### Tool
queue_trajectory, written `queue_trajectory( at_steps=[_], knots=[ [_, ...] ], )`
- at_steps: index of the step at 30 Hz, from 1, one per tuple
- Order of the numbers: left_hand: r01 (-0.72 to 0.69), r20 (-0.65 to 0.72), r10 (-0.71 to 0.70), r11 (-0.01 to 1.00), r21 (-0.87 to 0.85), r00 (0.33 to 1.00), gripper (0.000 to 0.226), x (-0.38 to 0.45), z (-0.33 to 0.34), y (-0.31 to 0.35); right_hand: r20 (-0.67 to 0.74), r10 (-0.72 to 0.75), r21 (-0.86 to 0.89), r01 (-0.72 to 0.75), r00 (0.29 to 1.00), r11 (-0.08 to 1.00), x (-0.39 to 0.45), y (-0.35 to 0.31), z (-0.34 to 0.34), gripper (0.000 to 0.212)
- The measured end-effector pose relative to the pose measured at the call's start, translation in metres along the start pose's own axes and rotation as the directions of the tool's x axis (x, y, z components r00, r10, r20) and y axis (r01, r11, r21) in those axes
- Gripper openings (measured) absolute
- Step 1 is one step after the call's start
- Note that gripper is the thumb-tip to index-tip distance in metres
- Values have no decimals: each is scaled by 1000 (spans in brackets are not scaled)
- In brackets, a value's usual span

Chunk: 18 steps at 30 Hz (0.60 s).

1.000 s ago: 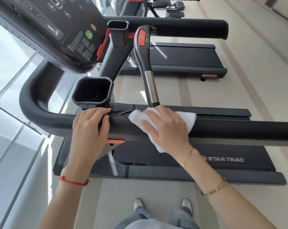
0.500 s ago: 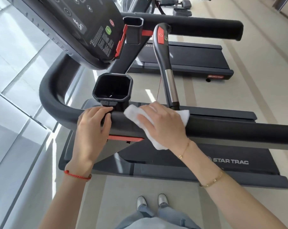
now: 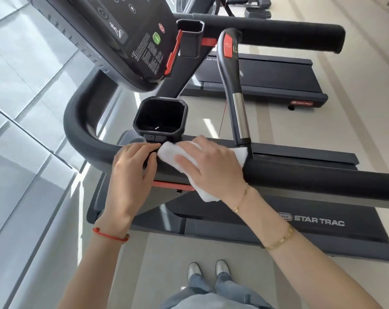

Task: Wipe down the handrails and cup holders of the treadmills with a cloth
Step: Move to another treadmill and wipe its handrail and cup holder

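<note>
The near treadmill's black handrail [image 3: 311, 177] runs from the right and bends away at the left. My right hand [image 3: 213, 168] lies over the rail and holds a white cloth [image 3: 171, 151] wrapped against it, just left of the upright grip bar [image 3: 240, 117]. The cloth's left end touches my left hand [image 3: 131, 172], whose fingers curl over the rail below the square black cup holder [image 3: 160, 117]. A second cup holder [image 3: 190, 37] sits further back beside the console [image 3: 126, 36].
A second treadmill [image 3: 267, 79] with its own black handrail [image 3: 278, 33] stands beyond. A glass wall [image 3: 17, 108] lies to the left. My shoes [image 3: 209, 269] stand on the pale floor beside the near treadmill's deck [image 3: 311, 224].
My right hand has slid the cloth leftward along the handrail until it meets my left hand. The left hand has kept its hold by the cup holder.
</note>
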<state>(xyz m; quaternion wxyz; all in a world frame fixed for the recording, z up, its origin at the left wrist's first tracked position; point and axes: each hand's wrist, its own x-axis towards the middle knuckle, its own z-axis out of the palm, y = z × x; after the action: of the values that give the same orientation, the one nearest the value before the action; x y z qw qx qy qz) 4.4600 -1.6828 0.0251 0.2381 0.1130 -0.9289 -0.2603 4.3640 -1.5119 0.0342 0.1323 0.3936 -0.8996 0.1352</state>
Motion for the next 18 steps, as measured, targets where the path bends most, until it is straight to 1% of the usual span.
queue_trajectory(
  at_steps=[2, 4, 5, 7, 9, 10, 11, 12, 15, 18],
  knots=[
    [6, 3, -6, 1000, -3, 1000, 27, 0, 0, 1, -52, -65, -23, 64, 997, 998, -7, -9, 8, 41],
    [14, 1, -14, 1000, 4, 1000, 27, 0, 0, 1, -98, -126, -39, 122, 987, 992, -23, 1, 9, 42],
    [15, 1, -15, 1000, 5, 1000, 27, 0, 0, 2, -124, -129, -52, 123, 984, 991, -35, 12, 6, 42],
    [23, -3, -23, 1000, 1, 1000, 28, -1, 1, 5, -173, -46, -76, 33, 984, 997, -51, 38, -4, 40],
    [20, 1, -20, 1000, 1, 1000, 28, -2, 2, 8, -203, 131, -46, -143, 970, 989, -52, 57, -14, 37],
    [13, 5, -13, 1000, -1, 1000, 28, -3, 4, 11, -198, 198, -28, -207, 960, 978, -48, 57, -16, 37],
    [1, 9, -1, 1000, -6, 1000, 28, -3, 5, 14, -191, 217, -26, -226, 957, 974, -44, 53, -15, 36],
    [-14, 13, 15, 1000, -10, 1000, 28, -4, 8, 17, -185, 191, -36, -201, 964, 979, -40, 46, -13, 36],
    [-55, 27, 55, 998, -7, 998, 26, -4, 16, 28, -162, 46, -62, -57, 986, 996, -38, 29, -4, 38],
    [-86, 51, 86, 996, -12, 995, 24, -4, 25, 40, -163, -24, -45, 17, 986, 999, -46, 40, -8, 42]
  ],
)
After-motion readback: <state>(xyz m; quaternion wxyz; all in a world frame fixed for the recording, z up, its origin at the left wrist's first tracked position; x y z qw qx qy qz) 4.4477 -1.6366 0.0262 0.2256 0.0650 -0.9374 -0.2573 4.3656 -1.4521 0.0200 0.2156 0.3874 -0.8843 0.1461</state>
